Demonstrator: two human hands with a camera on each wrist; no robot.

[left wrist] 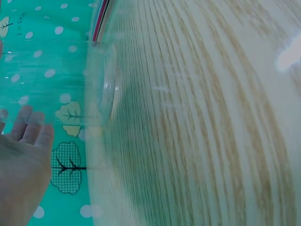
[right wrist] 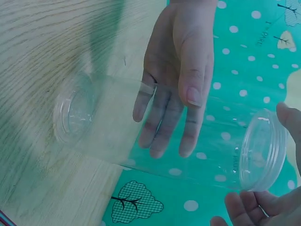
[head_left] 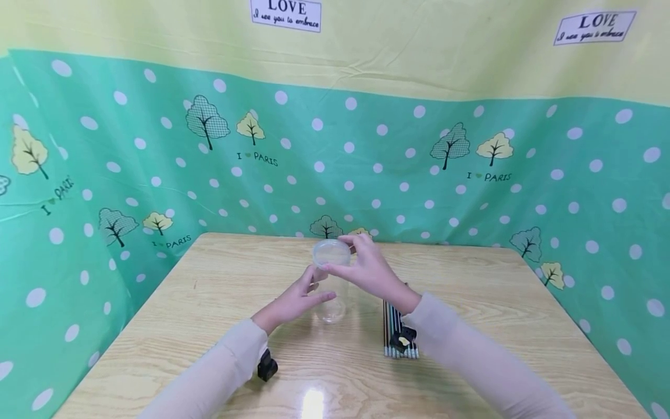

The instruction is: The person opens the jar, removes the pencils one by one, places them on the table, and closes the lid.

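A tall clear plastic jar [right wrist: 117,127] stands on the wooden table in the head view. At its top is a clear round lid [head_left: 332,254], which my right hand [head_left: 370,269] grips at the rim between thumb and fingers. My left hand [head_left: 297,297] is at the jar's left side, lower than the lid. In the right wrist view the left fingers [right wrist: 162,127] extend nearly straight and show through the clear wall. The left wrist view has the left palm facing the jar, fingers loosely spread.
A row of several dark and coloured pencils [head_left: 391,331] with pale ends lies on the table [head_left: 209,349], partly hidden by my right wrist. Behind the table hangs a green dotted curtain [head_left: 293,203]. Small black cameras sit on both wrists.
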